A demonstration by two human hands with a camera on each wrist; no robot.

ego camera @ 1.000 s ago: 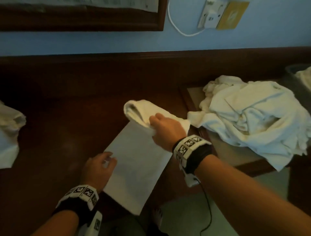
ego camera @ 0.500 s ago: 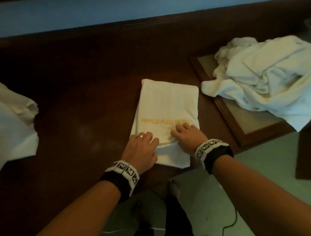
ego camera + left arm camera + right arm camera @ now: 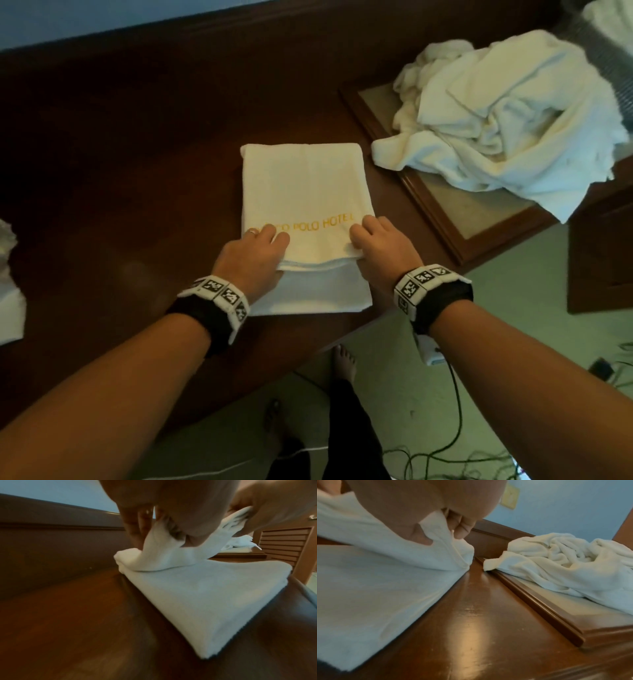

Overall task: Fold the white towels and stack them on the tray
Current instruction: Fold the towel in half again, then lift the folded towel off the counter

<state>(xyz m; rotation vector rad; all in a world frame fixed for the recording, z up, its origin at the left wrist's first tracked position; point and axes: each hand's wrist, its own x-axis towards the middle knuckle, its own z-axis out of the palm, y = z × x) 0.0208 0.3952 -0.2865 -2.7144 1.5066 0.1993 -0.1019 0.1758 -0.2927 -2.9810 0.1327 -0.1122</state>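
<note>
I see the dark, glossy wooden table first; its polish throws back a soft glare. To the right on it sits the tray, wood-framed with a pale inset, buried under a crumpled heap of unfolded white towels, soft and creased. At the centre of the table lies the folded towel, a neat rectangle of matte terry with gold embroidered lettering. Half a second ago both palms pressed flat on it; now the upper layer's near edge is raised off the lower one, which lies flat toward the table's edge. My left hand pinches the left corner of that layer, thumb beneath, and my right hand pinches the right corner the same way. So I judge smoothing is over and another fold is starting; nothing folded lies on the tray yet.
</note>
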